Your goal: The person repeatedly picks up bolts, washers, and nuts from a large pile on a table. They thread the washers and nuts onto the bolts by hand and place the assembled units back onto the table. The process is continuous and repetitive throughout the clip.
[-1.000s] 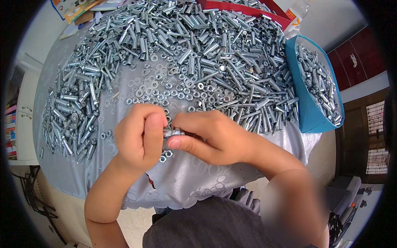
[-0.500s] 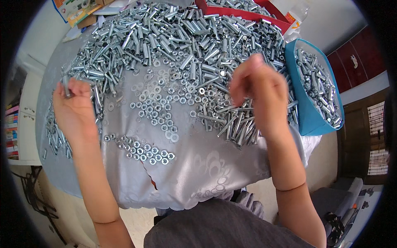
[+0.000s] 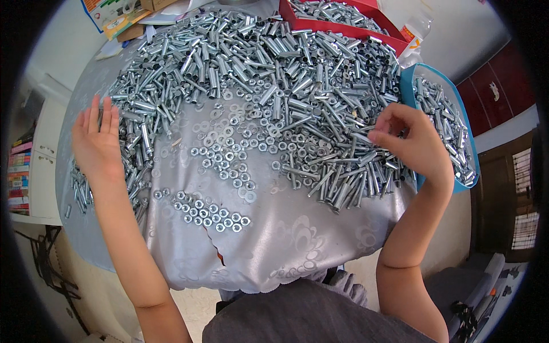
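My left hand (image 3: 98, 143) is palm up at the left edge of the heap, its fingers stretched out and nothing seen in it. Metal sleeves and bolts (image 3: 143, 134) lie beside and behind its fingers. Over the right part of the heap, my right hand (image 3: 417, 143) has its thumb and forefinger bent toward each other in a pinch. The tips are right by a pile of long bolts (image 3: 349, 177); whether a bolt is between them is unclear. Hex nuts (image 3: 229, 154) and flat washers (image 3: 214, 137) spread between the hands, and a separate group of nuts (image 3: 209, 214) sits nearer me.
A blue box (image 3: 407, 86) of bolts stands at the right, beside my right hand. Behind the heap is a red tray (image 3: 343, 27) of metal parts, with a clear bottle (image 3: 416, 28) next to it. The grey tablecloth (image 3: 274, 211) has a tear near its front.
The metal sleeve at my left hand's fingertips is no longer seen there, and those fingers have straightened. My right hand has moved right and toward me. The view has shifted slightly.
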### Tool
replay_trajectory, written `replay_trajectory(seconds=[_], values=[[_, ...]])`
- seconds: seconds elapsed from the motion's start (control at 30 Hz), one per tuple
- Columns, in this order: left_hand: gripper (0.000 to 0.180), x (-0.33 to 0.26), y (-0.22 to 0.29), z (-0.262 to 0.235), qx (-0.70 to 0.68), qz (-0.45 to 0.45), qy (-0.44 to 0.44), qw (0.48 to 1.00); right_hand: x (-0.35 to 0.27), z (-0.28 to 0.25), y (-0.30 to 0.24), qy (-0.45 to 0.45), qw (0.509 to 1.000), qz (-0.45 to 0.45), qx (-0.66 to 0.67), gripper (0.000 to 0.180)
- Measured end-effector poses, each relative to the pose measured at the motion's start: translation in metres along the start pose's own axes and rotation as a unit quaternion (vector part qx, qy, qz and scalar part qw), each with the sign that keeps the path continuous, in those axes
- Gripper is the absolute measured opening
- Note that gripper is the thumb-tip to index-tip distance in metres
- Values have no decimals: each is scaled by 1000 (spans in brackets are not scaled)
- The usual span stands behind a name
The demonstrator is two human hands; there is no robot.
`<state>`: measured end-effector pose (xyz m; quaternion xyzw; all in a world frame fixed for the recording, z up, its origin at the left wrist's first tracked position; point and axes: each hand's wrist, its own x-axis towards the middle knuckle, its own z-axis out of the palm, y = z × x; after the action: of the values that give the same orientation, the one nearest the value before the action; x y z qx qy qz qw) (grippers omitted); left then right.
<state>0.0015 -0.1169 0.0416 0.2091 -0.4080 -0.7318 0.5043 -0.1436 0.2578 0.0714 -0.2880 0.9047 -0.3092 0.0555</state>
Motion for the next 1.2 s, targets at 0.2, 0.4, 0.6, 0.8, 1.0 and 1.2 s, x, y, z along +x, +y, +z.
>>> replay_trajectory(seconds=[0.2,0.4,0.6,0.8,1.0,1.2], values=[[28,-26,-20,6,101,1,-100,990,2,12,3,-46,997,-3,-60,21],[17,-82,-44,24,264,88,-303,911,2,13,-10,44,999,-15,-18,18],[26,-108,-42,33,321,192,-473,797,3,21,-29,101,981,-91,141,15],[41,-117,-43,31,294,95,-573,759,-8,62,-54,-99,923,-213,306,18],[24,-115,-35,29,213,-178,-442,853,-5,60,-54,-61,904,-119,407,26],[29,-45,-22,11,-13,-101,-164,981,12,41,-27,117,833,-11,540,17]])
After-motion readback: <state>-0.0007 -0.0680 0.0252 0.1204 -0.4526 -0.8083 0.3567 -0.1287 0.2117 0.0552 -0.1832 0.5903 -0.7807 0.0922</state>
